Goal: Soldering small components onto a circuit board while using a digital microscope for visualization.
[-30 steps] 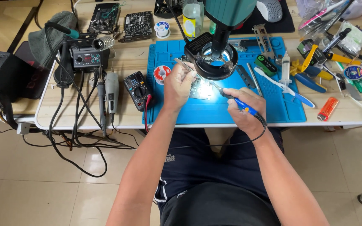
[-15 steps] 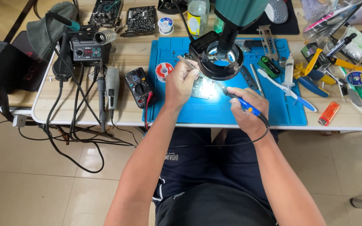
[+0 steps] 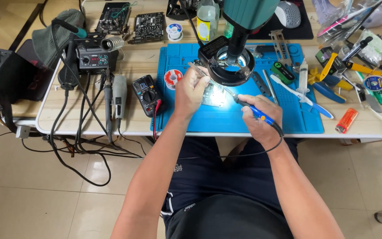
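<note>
The right hand (image 3: 259, 116) held a blue-handled soldering iron (image 3: 253, 109), its fingers wrapped closed around the grip, the metal tip pointing away from them toward a brightly lit circuit board (image 3: 212, 95). A black cord ran from the back of the iron, past the wrist and down over the person's lap. The left hand (image 3: 191, 88) rested just beside the board, on its far-left edge, its fingers pinched narrow on a thin metal tool (image 3: 197, 70) that slanted up and away from the fingertips; exactly what the tool was could not be told. The board lay on a blue mat (image 3: 288, 119) on the tabletop (image 3: 133, 66), between the two hands and directly under the round lens ring (image 3: 231, 66) of a green-bodied magnifier lamp, which hung just beyond both sets of fingers.

To the outer side of the left fingers, a small spool of solder wire (image 3: 172, 78) sat on the mat, and further out a black multimeter (image 3: 148, 94) lay near the tabletop's near edge with a red lead hanging from it. Beyond the right fingers, well apart, a white syringe (image 3: 303, 75) and an orange lighter (image 3: 346, 120) lay on the tabletop. A soldering station (image 3: 91, 57) with tangled black cables stood far off to the left.
</note>
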